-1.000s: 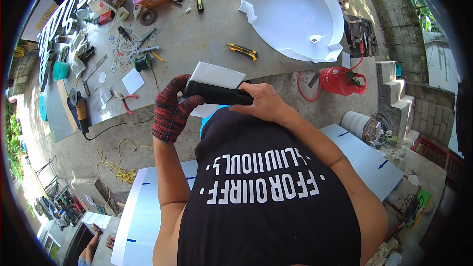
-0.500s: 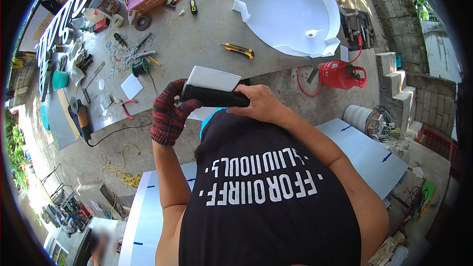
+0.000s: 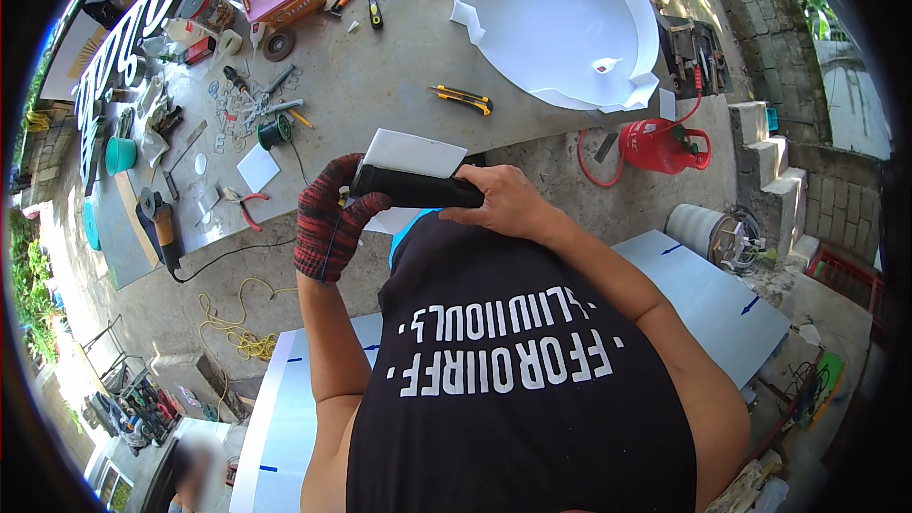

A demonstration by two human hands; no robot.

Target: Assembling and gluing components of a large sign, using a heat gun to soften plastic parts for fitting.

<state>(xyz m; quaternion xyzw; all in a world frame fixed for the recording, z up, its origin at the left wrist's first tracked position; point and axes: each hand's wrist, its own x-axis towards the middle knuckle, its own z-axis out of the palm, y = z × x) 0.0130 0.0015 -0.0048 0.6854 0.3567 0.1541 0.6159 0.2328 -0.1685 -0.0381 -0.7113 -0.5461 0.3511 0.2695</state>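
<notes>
In front of my chest I hold a black oblong object (image 3: 418, 189) with a flat white panel (image 3: 414, 153) standing up along its far side. What kind of thing it is I cannot tell. My left hand (image 3: 329, 223), in a red and black knitted glove, is closed round the left end, thumb on the near side. The bare right hand (image 3: 503, 201) pinches the right end between thumb and fingers. Beyond them, on the grey worktable (image 3: 380, 85), lies a yellow and black utility knife (image 3: 461, 100).
A big white round tray-like form (image 3: 560, 24) rests at the far right of the table. Pliers (image 3: 249, 209), a wire spool (image 3: 275, 131) and an angle grinder (image 3: 160, 223) lie on the left. A red gas cylinder (image 3: 663, 145) stands right; yellow cord (image 3: 249, 342) tangles on the floor.
The whole view has shifted very slightly. Both hands keep the same hold on the black object with its white panel.
</notes>
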